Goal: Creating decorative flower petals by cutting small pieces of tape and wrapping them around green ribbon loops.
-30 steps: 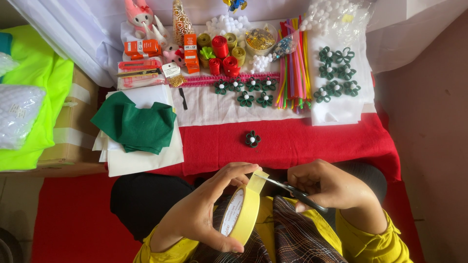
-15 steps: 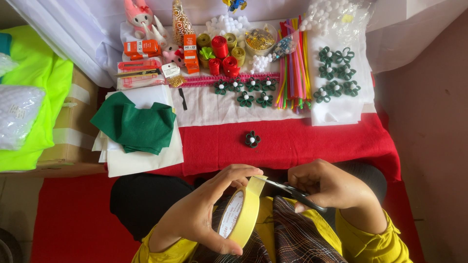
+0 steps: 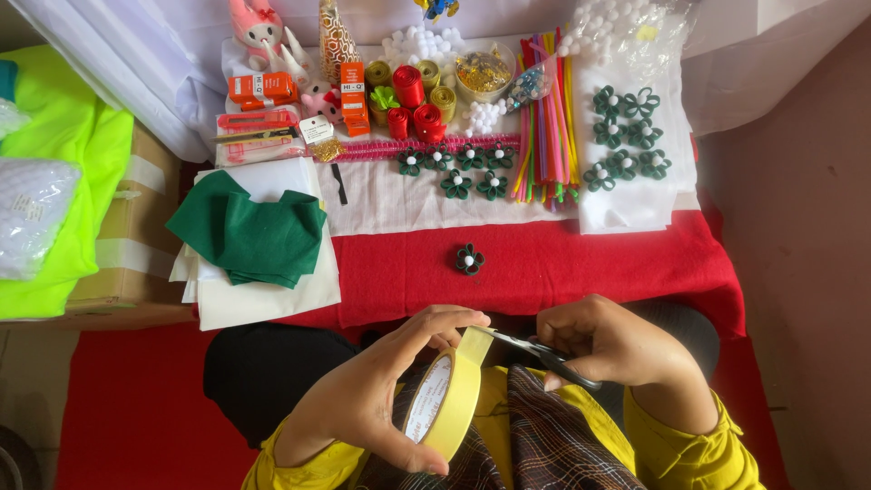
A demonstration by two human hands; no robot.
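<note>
Left hand [image 3: 381,399] grasps a yellow tape roll [image 3: 445,408], fingers [image 3: 435,322] curled over its top and thumb under its lower rim; the roll stands on edge above the lap, close to the body and short of the table [image 3: 544,263]. Right hand [image 3: 617,345] is clenched round scissors [image 3: 535,349]; the handles are hidden inside the fist, and only the dark blades show, their tips touching a short lifted end of tape at the top of the roll. Whether the blades are parted or closed on the tape cannot be made out. The forearms in yellow sleeves are cut off by the bottom edge. On the red cloth near the table's front edge lies one green flower [image 3: 469,259], alone, with bare cloth on all sides and open room between it and the hands. To the left, green felt [image 3: 249,236] lies on a stack of white sheets [image 3: 263,299] that overhangs the front edge. Further back, on white cloth, sit a row of like flowers [image 3: 454,172], a bundle of coloured sticks [image 3: 544,127], and a second group of flowers [image 3: 626,136] on a white sheet at the right. Ribbon rolls [image 3: 413,100], orange boxes [image 3: 263,88] and white pompoms [image 3: 422,41] crowd the far edge, partly cut off at the top. A cardboard box [image 3: 127,245] under bright green cloth [image 3: 54,181] stands left of the table.
</note>
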